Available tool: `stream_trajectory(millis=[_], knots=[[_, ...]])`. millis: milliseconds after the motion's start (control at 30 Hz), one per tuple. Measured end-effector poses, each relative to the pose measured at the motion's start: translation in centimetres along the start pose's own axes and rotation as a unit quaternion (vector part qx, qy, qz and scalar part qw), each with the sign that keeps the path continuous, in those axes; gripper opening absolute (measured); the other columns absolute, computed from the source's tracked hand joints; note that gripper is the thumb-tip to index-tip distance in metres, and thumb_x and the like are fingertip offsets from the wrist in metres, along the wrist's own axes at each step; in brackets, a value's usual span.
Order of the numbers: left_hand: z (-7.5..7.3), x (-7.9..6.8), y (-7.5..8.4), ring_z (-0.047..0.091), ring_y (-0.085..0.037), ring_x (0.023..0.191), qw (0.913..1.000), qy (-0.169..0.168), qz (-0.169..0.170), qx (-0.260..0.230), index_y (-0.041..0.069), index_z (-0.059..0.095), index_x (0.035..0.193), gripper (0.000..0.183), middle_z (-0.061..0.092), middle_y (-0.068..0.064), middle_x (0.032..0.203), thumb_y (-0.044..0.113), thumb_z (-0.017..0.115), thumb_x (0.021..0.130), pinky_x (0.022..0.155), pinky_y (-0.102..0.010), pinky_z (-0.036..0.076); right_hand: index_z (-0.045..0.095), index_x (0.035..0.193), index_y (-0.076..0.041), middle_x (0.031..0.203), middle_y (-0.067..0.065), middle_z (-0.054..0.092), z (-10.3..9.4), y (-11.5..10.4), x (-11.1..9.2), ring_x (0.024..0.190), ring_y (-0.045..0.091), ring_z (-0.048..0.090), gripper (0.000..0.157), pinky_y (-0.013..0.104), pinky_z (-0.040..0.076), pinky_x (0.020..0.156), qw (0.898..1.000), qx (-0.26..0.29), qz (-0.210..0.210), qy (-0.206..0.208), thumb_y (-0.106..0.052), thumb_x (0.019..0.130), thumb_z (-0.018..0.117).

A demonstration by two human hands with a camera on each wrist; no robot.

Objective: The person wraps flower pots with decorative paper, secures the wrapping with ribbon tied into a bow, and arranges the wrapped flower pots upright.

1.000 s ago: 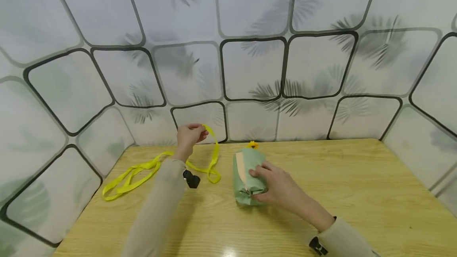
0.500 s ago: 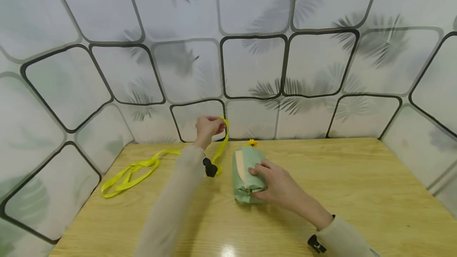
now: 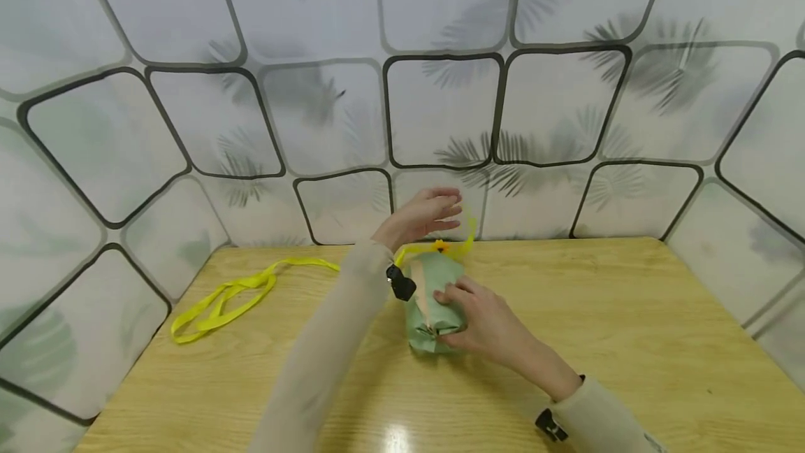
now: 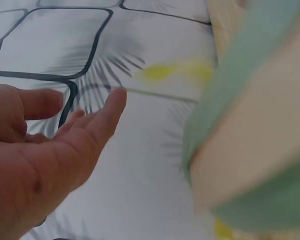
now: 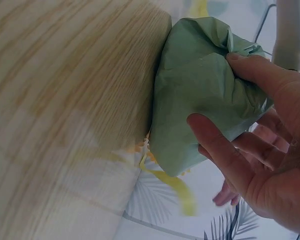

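Note:
A soft green package [image 3: 444,272] with a cream strip along it lies on the table. My right hand [image 3: 498,324] grips its near end, thumb and fingers curled on the crumpled folds; the right wrist view shows this package [image 5: 190,90] from the side. At its far end is an orange-yellow flower [image 3: 441,246]. Above and beyond the package, my left hand [image 3: 421,217] is raised with fingers extended, holding nothing. A yellow ribbon [image 3: 245,285] runs from loose loops at left behind the package; its blurred free end [image 4: 175,72] hangs apart from the left fingertips in the left wrist view.
A wood-grain table [image 3: 604,341] extends around the package. Directly behind its far edge rises a pale wall covering [image 3: 440,110] with dark outlines and leaf patterns, which also closes in both sides.
My left hand has swept right, carrying the ribbon's end across behind the package, and has let it go with fingers spread. The right hand has kept its grip on the package.

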State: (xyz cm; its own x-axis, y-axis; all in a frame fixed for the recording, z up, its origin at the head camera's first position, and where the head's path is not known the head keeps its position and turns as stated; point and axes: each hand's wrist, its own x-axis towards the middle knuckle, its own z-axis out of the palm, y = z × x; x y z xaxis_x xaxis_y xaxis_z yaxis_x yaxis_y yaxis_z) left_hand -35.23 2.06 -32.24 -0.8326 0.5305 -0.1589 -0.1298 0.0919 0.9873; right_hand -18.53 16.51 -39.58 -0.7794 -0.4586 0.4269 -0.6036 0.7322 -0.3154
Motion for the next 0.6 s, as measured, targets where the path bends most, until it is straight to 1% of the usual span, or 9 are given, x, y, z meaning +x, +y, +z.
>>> stream_trajectory(millis=[67,133,200,233,300,400,467,500,600], knots=[[-0.6,-0.8,-0.4,0.038,-0.032,0.151,0.9989,0.014,0.028,0.033,0.001,0.031,0.158,0.051,0.034,-0.017,0.164,0.014,0.044,0.111,0.117,-0.045,0.044,0.069,0.106,-0.014,0.096,-0.003,0.057,0.0,-0.1,0.1,0.080,0.009,0.056,0.050,0.030,0.054,0.069,1.000,0.002,-0.001,-0.003,-0.022,0.065,0.097],[-1.4,-2.0,-1.1,0.043,-0.033,0.147,0.9941,0.041,0.056,0.083,0.001,0.037,0.154,0.047,0.040,-0.019,0.160,0.015,0.045,0.110,0.115,-0.046,0.046,0.068,0.105,-0.014,0.096,-0.003,0.057,0.0,-0.1,0.1,0.080,0.009,0.056,0.049,0.029,0.055,0.070,1.000,0.005,0.001,-0.010,-0.022,0.066,0.097],[-2.1,-3.4,-1.9,0.052,-0.033,0.139,0.9862,0.066,0.081,0.128,0.001,0.047,0.148,0.041,0.049,-0.019,0.152,0.015,0.047,0.109,0.111,-0.047,0.049,0.068,0.107,-0.013,0.097,-0.002,0.057,0.0,-0.2,0.1,0.081,0.009,0.057,0.049,0.030,0.056,0.071,1.000,0.010,0.004,-0.020,-0.022,0.068,0.096],[-2.4,-4.2,-2.4,0.056,-0.033,0.134,0.9819,0.072,0.093,0.148,0.002,0.052,0.144,0.038,0.054,-0.019,0.148,0.016,0.049,0.109,0.108,-0.047,0.052,0.068,0.108,-0.013,0.098,-0.002,0.058,0.0,-0.2,0.2,0.082,0.009,0.058,0.049,0.030,0.056,0.072,1.000,0.012,0.005,-0.024,-0.022,0.069,0.096],[-2.7,-5.7,-3.4,0.063,-0.030,0.124,0.9686,0.079,0.119,0.203,0.005,0.060,0.137,0.032,0.063,-0.016,0.138,0.018,0.053,0.108,0.101,-0.044,0.056,0.068,0.110,-0.013,0.100,-0.002,0.059,-0.1,-0.1,0.2,0.084,0.010,0.059,0.050,0.031,0.057,0.074,0.999,0.016,0.013,-0.031,-0.022,0.069,0.096],[-2.4,-8.1,-5.2,0.067,-0.025,0.114,0.9507,0.063,0.152,0.263,0.009,0.066,0.130,0.028,0.069,-0.012,0.128,0.020,0.060,0.105,0.094,-0.037,0.059,0.068,0.110,-0.014,0.101,-0.002,0.060,-0.3,0.0,0.2,0.086,0.010,0.060,0.052,0.032,0.057,0.075,0.999,0.020,0.022,-0.033,-0.022,0.068,0.097],[-2.1,-9.7,-6.4,0.066,-0.020,0.113,0.9428,0.045,0.160,0.289,0.013,0.069,0.127,0.026,0.070,-0.005,0.125,0.022,0.063,0.103,0.092,-0.034,0.058,0.066,0.108,-0.014,0.102,-0.002,0.061,-0.3,0.1,0.2,0.087,0.012,0.061,0.052,0.033,0.058,0.076,0.999,0.021,0.025,-0.030,-0.022,0.067,0.097],[-2.0,-10.5,-7.0,0.065,-0.019,0.112,0.9411,0.033,0.162,0.295,0.014,0.070,0.126,0.026,0.069,-0.004,0.123,0.023,0.064,0.102,0.092,-0.034,0.058,0.065,0.107,-0.013,0.102,-0.001,0.061,-0.3,0.1,0.2,0.088,0.013,0.062,0.052,0.034,0.058,0.076,0.999,0.020,0.022,-0.027,-0.022,0.067,0.097],[-1.9,-12.7,-8.6,0.062,-0.019,0.114,0.9409,0.006,0.164,0.296,0.020,0.071,0.123,0.026,0.065,0.002,0.123,0.026,0.072,0.098,0.095,-0.036,0.058,0.062,0.104,-0.011,0.102,0.000,0.062,-0.1,0.2,0.2,0.090,0.016,0.065,0.053,0.034,0.058,0.076,0.999,0.018,0.015,-0.022,-0.023,0.067,0.097]])
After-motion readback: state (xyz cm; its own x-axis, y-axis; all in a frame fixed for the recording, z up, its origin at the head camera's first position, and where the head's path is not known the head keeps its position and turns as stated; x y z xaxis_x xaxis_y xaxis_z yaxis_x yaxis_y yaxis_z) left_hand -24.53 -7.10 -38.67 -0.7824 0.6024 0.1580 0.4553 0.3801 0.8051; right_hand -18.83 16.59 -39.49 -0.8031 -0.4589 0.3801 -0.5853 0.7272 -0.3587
